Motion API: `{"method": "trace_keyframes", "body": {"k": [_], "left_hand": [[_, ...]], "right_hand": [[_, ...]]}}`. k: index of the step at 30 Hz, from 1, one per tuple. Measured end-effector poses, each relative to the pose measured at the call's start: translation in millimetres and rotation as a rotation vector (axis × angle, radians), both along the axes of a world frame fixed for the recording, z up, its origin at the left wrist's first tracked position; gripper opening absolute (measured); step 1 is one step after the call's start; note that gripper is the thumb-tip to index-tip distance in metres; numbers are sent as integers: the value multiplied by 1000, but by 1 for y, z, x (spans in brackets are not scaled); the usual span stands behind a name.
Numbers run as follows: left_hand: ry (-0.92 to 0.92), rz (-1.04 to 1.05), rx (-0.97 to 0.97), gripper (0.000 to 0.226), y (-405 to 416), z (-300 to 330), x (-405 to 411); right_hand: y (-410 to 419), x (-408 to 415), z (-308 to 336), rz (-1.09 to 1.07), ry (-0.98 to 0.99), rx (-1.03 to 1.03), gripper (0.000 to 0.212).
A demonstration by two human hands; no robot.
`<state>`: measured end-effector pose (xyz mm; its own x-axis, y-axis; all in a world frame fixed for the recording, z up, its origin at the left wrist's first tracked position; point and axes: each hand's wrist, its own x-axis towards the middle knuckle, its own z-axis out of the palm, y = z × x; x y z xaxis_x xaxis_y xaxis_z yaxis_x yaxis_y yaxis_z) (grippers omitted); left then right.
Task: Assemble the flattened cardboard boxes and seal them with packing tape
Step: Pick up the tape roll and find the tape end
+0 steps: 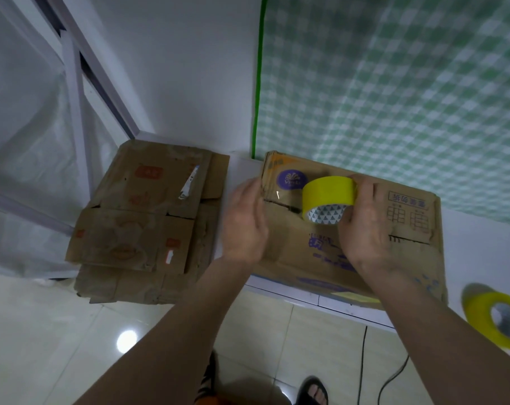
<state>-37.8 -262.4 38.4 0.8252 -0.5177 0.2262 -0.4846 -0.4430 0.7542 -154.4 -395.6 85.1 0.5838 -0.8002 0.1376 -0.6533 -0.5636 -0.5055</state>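
brown cardboard box [364, 252] with a purple oval logo, purple lettering and black grid marks. bright yellow tape roll [328, 197], its inner core white with small dark triangles. second tape roll [494, 315], blurred, yellow with a grey core. white surface [481, 244]. brown stack of flattened boxes [139, 220] with orange-red printed patches and a white label strip. green-and-white checked cloth [408, 97] edged with a solid green strip. plain white wall [175, 68]. glossy cream floor tiles [43, 331]. thin black cable [361, 366] across the tiles.
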Motion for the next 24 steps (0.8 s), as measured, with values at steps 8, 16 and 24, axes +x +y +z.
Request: {"method": "trace_keyframes", "body": {"k": [8, 16, 24], "left_hand": [[-136, -313, 597, 62, -12, -10, 10], [-121, -275, 657, 63, -19, -8, 5], [-94, -256, 650, 61, -21, -8, 3]], "right_hand": [[-6, 2, -10, -40, -131, 174, 40], [-15, -3, -3, 47, -88, 191, 37], [-38, -39, 4, -8, 92, -44, 56]]}}
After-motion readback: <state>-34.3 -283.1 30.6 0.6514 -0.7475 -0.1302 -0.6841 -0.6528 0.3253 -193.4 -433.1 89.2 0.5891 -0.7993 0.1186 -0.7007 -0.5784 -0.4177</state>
